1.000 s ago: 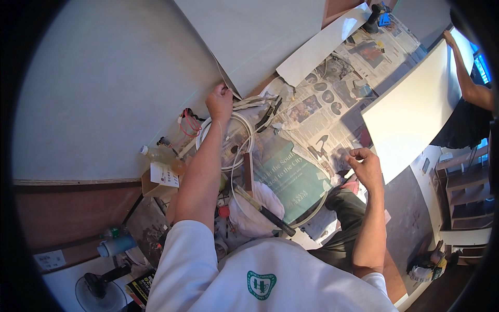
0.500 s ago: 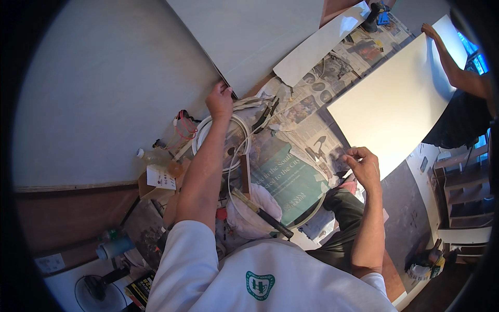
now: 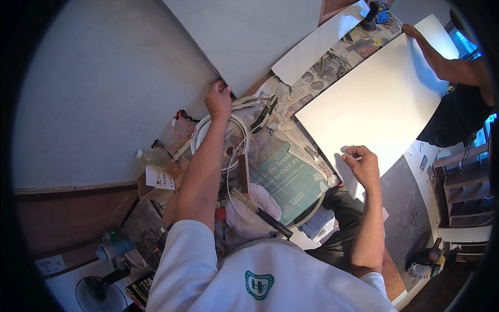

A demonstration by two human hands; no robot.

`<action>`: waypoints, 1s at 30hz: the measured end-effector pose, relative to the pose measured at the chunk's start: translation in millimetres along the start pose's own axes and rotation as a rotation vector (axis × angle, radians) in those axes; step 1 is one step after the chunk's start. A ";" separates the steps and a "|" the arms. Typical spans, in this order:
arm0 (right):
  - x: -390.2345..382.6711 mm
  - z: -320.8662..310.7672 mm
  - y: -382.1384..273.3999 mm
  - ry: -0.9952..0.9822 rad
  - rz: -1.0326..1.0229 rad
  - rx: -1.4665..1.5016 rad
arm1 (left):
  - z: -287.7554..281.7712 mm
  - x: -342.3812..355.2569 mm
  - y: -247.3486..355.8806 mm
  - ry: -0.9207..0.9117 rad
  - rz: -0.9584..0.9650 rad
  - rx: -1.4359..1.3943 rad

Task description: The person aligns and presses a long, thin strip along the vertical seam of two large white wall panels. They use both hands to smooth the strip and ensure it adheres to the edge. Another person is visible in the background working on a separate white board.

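Note:
My left hand [image 3: 218, 101] is closed at the lower corner edge of an upright pale grey panel [image 3: 249, 41], fingers curled round that edge. My right hand [image 3: 363, 165] hovers over the near end of a long white panel [image 3: 374, 99], thumb and fingertips drawn together in a pinch; anything between them is too small to make out. At the panel's far end a co-worker's hand [image 3: 409, 30] grips its edge. Below my left hand lies a coil of white tubing [image 3: 240, 124]. A tool with a black handle [image 3: 273, 222] rests across a whitish bag [image 3: 260, 200].
Newspaper [image 3: 314, 93] and a green printed sheet [image 3: 288, 182] cover the work surface. A bottle [image 3: 150, 157] and a carton [image 3: 156, 182] stand at left, near red wires [image 3: 183, 125]. A fan [image 3: 99, 291] is at lower left, a brown shelf unit [image 3: 468, 182] at right.
The white panel has slid left and toward me, its near end now beneath my right hand. The co-worker's hand and arm shifted left with it. My hands stay nearly still.

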State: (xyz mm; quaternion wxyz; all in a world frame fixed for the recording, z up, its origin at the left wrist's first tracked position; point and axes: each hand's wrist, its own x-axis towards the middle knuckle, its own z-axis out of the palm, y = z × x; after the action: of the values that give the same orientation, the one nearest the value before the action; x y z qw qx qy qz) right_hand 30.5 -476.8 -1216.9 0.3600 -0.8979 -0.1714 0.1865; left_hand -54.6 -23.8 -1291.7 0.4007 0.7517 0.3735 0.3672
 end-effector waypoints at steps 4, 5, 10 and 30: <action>-0.6 -0.2 2.6 0.011 0.030 0.014 | 1.9 3.1 -6.8 -0.018 -0.009 -0.019; -1.3 -0.3 3.9 0.016 0.036 0.016 | 3.7 2.5 -3.7 -0.028 -0.018 -0.022; -3.4 -1.1 0.5 0.009 0.054 0.054 | 3.1 7.0 -18.8 -0.026 -0.057 -0.090; -5.6 -1.0 9.5 0.063 0.089 0.056 | 2.3 0.5 -29.9 -0.198 0.038 0.330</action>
State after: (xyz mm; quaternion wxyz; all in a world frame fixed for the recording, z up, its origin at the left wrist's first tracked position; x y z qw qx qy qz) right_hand 27.8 -486.4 -1221.8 0.3814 -0.8997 -0.1147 0.1787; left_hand -60.4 -12.2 -1318.7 0.3000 0.8466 0.3731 0.2326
